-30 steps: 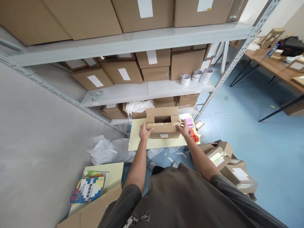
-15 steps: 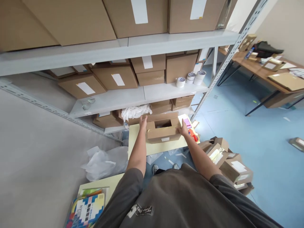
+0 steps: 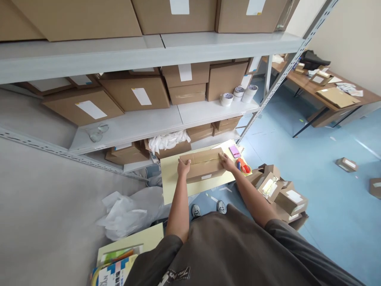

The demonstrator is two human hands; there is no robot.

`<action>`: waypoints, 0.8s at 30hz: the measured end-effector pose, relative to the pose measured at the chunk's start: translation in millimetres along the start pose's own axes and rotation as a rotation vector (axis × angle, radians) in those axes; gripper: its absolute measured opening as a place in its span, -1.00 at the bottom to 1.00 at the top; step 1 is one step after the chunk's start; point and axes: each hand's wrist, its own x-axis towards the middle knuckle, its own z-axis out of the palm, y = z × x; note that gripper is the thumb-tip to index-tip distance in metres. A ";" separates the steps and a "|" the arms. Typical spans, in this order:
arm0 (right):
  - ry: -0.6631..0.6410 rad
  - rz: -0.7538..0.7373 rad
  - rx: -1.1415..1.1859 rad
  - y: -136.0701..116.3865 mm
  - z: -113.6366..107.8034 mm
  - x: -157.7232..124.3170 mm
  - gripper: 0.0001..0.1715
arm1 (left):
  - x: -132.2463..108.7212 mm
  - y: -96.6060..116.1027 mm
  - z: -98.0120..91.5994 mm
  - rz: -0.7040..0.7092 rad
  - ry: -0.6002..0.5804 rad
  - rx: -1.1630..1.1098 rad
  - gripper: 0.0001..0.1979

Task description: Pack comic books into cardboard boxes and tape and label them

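A cardboard box (image 3: 205,166) with a white label on its near side rests on a small pale yellow table (image 3: 174,190), its top flaps folded down. My left hand (image 3: 183,167) grips the left end, thumb on top. At the right end my right hand (image 3: 226,162) is closed on the edge of the box, fingers over the top. Just right of the box lie a purple item (image 3: 234,151) and a red-orange tape dispenser (image 3: 244,166).
Grey metal shelving (image 3: 166,127) with boxes stands ahead, holding white tape rolls (image 3: 239,93) and white plastic (image 3: 169,141). Cardboard boxes (image 3: 282,194) are heaped on the floor at right. White plastic bags (image 3: 127,212) lie at left. Farther right stands a wooden desk (image 3: 333,85).
The box's raised far flap and top opening no longer show; the top is now folded down. Both hands have moved onto the top edges at its ends. The view has shifted slightly.
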 end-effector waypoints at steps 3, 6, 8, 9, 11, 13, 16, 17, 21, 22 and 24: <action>-0.056 0.099 0.031 -10.7 21.2 0.6 -0.23 | -7.1 -7.3 -10.2 -0.003 0.039 0.056 0.02; -0.070 0.106 0.075 -14.9 28.0 2.1 -0.23 | -14.1 -9.8 -15.1 0.012 0.040 0.073 -0.04; -0.085 0.070 0.099 -12.0 23.4 0.3 -0.21 | -16.3 -8.6 -16.3 -0.008 0.053 0.103 -0.04; -0.080 0.058 0.104 -8.5 18.8 -1.9 -0.19 | -16.4 -7.6 -16.7 -0.019 0.065 0.126 -0.04; -0.031 0.051 0.097 3.5 6.4 -8.1 -0.13 | -15.0 -5.4 -17.1 -0.017 0.087 0.177 -0.05; 0.049 0.073 0.069 23.0 -9.0 -15.7 -0.11 | -11.8 -3.9 -16.9 -0.005 0.120 0.220 -0.05; 0.109 0.159 0.016 65.3 -33.2 -26.6 -0.13 | -6.2 -3.7 -15.5 0.003 0.163 0.270 -0.05; 0.112 0.192 0.001 81.9 -40.2 -29.8 -0.14 | -4.6 -4.0 -15.0 0.009 0.169 0.282 -0.05; 0.067 0.326 -0.032 147.5 -54.4 -39.6 -0.27 | -1.5 -6.4 -12.8 0.010 0.201 0.303 -0.07; 0.038 0.355 -0.034 161.1 -54.1 -41.2 -0.35 | -1.5 -7.0 -12.2 0.007 0.212 0.304 -0.08; -0.020 0.385 -0.033 182.4 -50.3 -43.1 -0.53 | -2.4 -7.6 -11.0 0.005 0.232 0.298 -0.10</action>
